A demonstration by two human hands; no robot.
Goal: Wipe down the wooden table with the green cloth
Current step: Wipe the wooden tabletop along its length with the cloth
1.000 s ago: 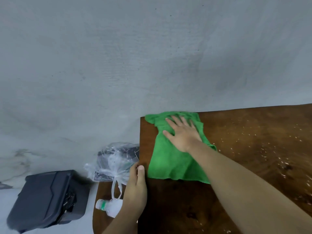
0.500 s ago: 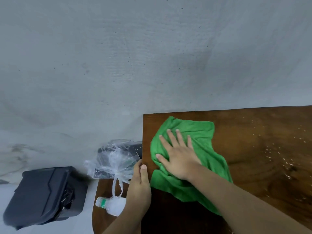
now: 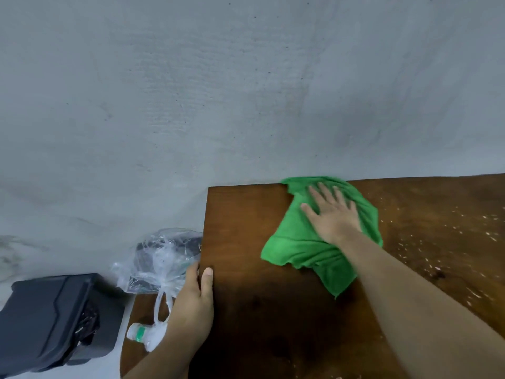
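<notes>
Head view: green cloth (image 3: 300, 250) under flat right hand (image 3: 334, 217); long axis far-to-near

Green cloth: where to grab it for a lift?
Pinch the green cloth by its near loose corner, coming from the near side: it lies free and creased on the table, while the right hand presses the far part flat.
</notes>
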